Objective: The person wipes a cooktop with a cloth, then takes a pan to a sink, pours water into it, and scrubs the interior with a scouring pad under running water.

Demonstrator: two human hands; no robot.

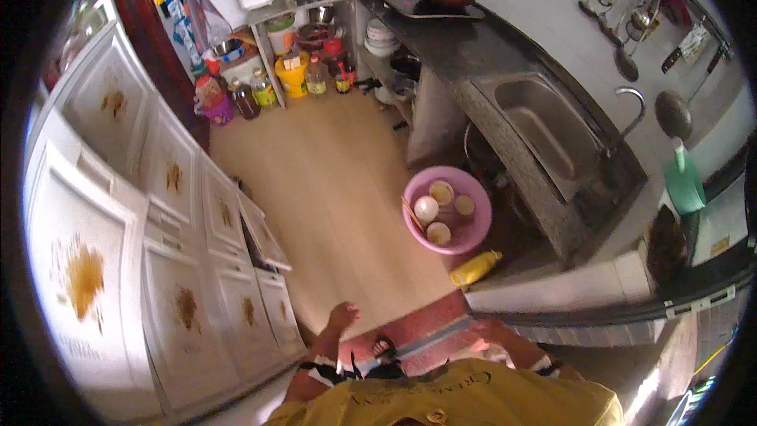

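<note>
Over the doorway floor hangs my left hand (pixel 345 315), its fingers loosely curled and nothing visible in it. My right hand (pixel 488 328) hangs above the red threshold (pixel 434 313), blurred, with no object seen in it. Ahead and to the right, a pink plastic basin (pixel 478 235) stands on the floor. Inside it are a white bowl (pixel 426 209), several other small bowls or cups, and what look like chopsticks (pixel 412 215) leaning at its left rim. A yellow bottle (pixel 476 268) lies beside the basin, nearer to my right hand. Neither hand touches these things.
White cabinets (pixel 183 236) line the left, one door (pixel 263 231) ajar. On the right runs a stone counter (pixel 437 41) with a steel sink (pixel 541 124). Bottles, a yellow bucket (pixel 293 78) and pots stand at the back. Ladles and a cleaver (pixel 686 47) hang on the wall.
</note>
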